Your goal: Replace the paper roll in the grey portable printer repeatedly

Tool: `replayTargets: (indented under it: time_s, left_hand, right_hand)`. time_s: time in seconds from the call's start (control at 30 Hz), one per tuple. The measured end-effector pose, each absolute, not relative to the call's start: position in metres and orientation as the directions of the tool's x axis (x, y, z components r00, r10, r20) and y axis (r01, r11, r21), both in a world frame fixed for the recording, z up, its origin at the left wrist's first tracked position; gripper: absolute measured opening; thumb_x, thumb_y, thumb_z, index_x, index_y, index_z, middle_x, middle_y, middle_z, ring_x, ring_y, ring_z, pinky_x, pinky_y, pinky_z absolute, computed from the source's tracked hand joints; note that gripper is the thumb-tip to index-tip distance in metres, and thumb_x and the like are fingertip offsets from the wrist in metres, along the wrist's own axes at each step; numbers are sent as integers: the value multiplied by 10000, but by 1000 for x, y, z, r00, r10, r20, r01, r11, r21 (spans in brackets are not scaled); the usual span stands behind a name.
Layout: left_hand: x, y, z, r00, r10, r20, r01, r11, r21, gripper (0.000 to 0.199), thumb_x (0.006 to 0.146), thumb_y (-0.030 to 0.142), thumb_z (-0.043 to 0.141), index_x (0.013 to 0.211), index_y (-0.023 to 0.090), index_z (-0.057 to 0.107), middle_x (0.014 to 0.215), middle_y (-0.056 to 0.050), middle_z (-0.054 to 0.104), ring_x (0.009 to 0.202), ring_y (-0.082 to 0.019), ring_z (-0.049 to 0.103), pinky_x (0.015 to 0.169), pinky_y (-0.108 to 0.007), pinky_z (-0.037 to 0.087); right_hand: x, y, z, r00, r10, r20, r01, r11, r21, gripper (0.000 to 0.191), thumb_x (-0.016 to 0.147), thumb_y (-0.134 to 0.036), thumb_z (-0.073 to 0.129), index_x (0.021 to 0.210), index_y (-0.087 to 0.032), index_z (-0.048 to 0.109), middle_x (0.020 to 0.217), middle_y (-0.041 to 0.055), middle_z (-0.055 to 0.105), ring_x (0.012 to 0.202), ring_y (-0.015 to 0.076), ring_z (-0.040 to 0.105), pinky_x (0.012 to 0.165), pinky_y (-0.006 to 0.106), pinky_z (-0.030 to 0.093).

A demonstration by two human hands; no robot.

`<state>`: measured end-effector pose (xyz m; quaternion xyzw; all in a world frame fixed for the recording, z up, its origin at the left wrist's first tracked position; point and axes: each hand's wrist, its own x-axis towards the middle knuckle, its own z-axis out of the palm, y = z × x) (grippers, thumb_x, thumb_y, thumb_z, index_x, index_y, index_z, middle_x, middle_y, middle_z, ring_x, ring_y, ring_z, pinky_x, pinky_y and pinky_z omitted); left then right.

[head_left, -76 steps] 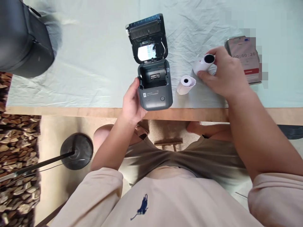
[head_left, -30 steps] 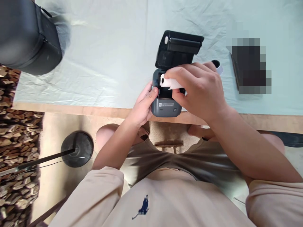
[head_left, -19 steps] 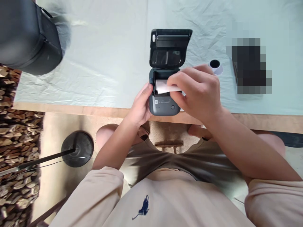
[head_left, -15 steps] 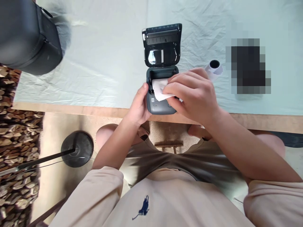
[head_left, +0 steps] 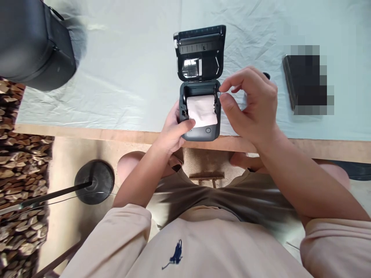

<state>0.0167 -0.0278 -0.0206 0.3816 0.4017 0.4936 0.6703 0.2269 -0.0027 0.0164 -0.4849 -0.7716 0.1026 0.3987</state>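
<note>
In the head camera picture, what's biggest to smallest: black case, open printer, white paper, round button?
1. Black case, even cut off by the edge
2. Open printer
3. White paper
4. Round button

Printer (head_left: 200,88) – dk grey, paper (head_left: 202,110) – wht (plain), cloth (head_left: 130,69) – lt blue-green
</note>
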Motion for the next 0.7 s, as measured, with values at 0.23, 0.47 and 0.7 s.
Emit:
replayTargets:
  time_s: [0.23,0.47,0.7]
  left_hand:
    - [18,-21,-20,218,967,-129,-414,211,885,560,740,512,921,1193,241,732,1079,-40,810,1289,-367,770,926,-396,681]
    - [19,-19,-24,202,970,-133,-327,195,925,644,741,573,963,1218,248,679,1141,-57,814,1269,-390,787,936,-449,699]
    - [17,-17,-29,272,959,-75,-309,161,937,750,664,502,1002,1272,258,636,1233,-82,815,1315,-408,757,994,-487,682]
  right_hand:
    - [220,-7,8,-374,627,684,522,752,-403,74,1004,-279,679,941,-269,716,1016,32,750,1019,239,707,946,444,553]
    - [222,-4,2,-369,600,710,475,778,-411,53,1007,-274,691,960,-281,715,1016,22,730,1014,232,688,910,434,556]
    - [229,1,4,-270,737,619,500,657,-564,215,1038,-398,582,1237,-322,613,1261,104,681,1191,293,679,903,474,617]
